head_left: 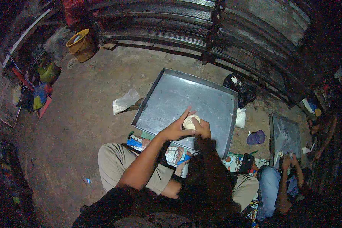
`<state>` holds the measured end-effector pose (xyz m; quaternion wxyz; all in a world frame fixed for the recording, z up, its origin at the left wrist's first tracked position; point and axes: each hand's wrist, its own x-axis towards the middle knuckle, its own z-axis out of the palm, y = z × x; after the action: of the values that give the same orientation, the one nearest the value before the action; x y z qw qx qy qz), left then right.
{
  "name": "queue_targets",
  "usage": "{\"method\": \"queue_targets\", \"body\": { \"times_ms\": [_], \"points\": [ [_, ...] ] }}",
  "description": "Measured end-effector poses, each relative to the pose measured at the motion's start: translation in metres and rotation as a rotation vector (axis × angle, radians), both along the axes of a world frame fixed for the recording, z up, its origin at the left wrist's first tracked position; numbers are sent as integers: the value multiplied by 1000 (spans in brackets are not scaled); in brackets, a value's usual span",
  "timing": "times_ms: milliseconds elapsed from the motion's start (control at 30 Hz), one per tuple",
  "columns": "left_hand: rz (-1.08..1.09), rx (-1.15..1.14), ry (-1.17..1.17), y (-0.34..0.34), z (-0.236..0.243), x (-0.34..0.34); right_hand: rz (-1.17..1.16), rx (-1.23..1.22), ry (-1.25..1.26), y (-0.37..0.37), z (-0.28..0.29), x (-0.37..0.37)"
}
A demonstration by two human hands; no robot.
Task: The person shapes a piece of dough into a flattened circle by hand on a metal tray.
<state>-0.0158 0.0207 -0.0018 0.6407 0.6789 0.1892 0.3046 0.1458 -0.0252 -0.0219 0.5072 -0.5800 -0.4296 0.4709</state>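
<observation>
We note the pale dough ball (190, 122), roundish, no clear long axis, over the near half of the metal tray (195, 89), held between left hand (176, 129) and right hand (203, 129), fingers curled against it, neither hand nearer.

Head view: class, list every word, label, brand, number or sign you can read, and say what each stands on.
No text can be read in this view.
Mat: coloured print; any lettering is too small or blurred to read.
Clear bag: no readable label.
Bucket: no readable marking.
Tray: no lettering visible.
Pale lump between the left hand and right hand: no lettering visible.
</observation>
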Motion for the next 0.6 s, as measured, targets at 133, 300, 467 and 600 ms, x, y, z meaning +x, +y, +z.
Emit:
{"method": "queue_targets", "body": {
  "times_ms": [133, 300, 467, 600],
  "points": [
    [-44, -51, 36, -2, 18, -5, 59, 105, 101, 3, -2, 4],
    [70, -45, 12, 0, 7, -11, 199, -65, 597, -1, 15, 4],
    [124, 225, 168, 2, -5, -9, 233, 474, -580, -7, 2, 6],
    [129, 181, 149, 2, -6, -3, 258, 505, -369, 5, -42, 22]
  ]
}}
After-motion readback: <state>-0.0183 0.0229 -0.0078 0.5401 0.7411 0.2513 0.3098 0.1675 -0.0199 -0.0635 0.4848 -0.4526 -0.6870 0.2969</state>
